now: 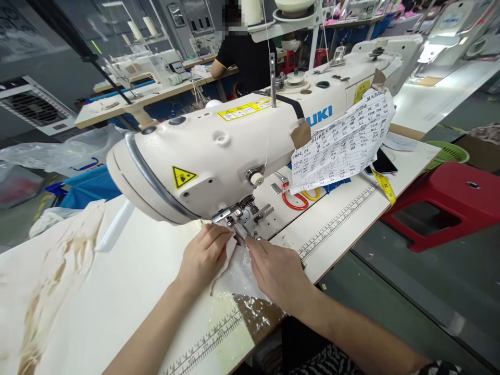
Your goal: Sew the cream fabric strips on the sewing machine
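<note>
Closest in, a printed ruler (207, 338) runs along the front edge of the bench (156, 276), perhaps so lengths can be read off where the work lies. Just beyond, the left hand (207, 252) is bunched, thumb and fingertips pinching a white cloth (229, 254) under the head of the sewing machine (250, 130), likely to steady its edge close to the metal fittings. The right hand (279, 273) is curled beside it, thumb and forefinger drawn together; whether they grip cloth or a small tool, I can't tell from here. Red-handled scissors (286, 200) lie past the hands, seemingly for easy reach, and a yellow tape measure (385, 186) lies at the front edge toward the right corner. A handwritten sheet (339, 146) hangs on the machine's side, facing the seat, presumably for reading. It covers part of the blue lettering, and fingers and fittings hide the needle. Farther off sits a person in black (252, 60), partly cut off by the machine
</note>
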Demonstrator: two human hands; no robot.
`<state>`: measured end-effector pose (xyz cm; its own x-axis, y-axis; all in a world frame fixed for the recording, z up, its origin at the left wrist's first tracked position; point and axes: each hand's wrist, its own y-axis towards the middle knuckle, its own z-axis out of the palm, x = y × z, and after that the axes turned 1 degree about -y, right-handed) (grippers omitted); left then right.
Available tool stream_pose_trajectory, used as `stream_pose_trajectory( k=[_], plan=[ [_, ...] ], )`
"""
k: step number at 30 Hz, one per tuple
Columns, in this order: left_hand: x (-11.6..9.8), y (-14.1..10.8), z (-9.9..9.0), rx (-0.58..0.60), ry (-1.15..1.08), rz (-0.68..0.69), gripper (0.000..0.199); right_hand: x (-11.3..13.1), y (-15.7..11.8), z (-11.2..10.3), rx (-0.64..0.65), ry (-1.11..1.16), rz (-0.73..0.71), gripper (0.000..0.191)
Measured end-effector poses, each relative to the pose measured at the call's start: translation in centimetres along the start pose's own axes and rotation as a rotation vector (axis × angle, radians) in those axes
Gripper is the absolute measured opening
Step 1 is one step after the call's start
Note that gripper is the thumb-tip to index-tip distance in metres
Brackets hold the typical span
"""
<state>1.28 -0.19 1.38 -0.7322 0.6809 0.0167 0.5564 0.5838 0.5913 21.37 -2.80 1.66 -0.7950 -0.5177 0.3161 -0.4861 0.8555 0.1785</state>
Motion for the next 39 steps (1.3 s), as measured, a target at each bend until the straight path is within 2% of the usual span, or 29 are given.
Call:
stream_pose_trajectory(
  k=[4, 7, 10, 14, 17, 20, 25, 33, 39],
  plan=[
    [-0.3, -0.2, -0.6, 0.112, -0.046, 0.001, 0.021, -0.3, -1.4, -0.3, -0.027, 0.003, 0.026, 0.032],
    [-0.9, -0.2, -1.2, 0.207, -0.062, -0.013, 0.026, -1.0, -4.3, -1.0, -0.027, 0.192, 0.014, 0.022],
    [-2.3, 0.1, -1.3, 0.238, 0.033, -0.058, 0.033, -1.8, -7.7, -1.6, -0.012, 0.347, -0.022, 0.021],
    [-4.3, 0.4, -0.5, 0.225, 0.133, -0.182, 0.031, -2.6, -9.9, -2.0, -0.008, 0.340, -0.017, 0.026],
    [-4.8, 0.1, 0.0, 0.213, 0.137, -0.210, 0.034, -2.8, -9.7, -2.3, -0.014, 0.296, -0.038, 0.030],
    [-4.6, -0.8, 0.1, 0.206, 0.109, -0.178, 0.039, -2.8, -9.3, -2.4, -0.033, 0.247, -0.082, 0.031],
    [-4.1, -1.7, 0.0, 0.212, 0.052, -0.183, 0.044, -2.7, -9.2, -2.5, 0.001, 0.225, -0.073, 0.030],
    [-4.2, -1.7, 0.2, 0.193, 0.067, -0.209, 0.045, -2.1, -7.8, -3.1, 0.111, 0.107, -0.043, 0.031],
    [-4.5, -1.2, 0.4, 0.214, 0.071, -0.264, 0.045, -2.2, -6.9, -3.2, 0.107, 0.044, -0.073, 0.030]
  ],
)
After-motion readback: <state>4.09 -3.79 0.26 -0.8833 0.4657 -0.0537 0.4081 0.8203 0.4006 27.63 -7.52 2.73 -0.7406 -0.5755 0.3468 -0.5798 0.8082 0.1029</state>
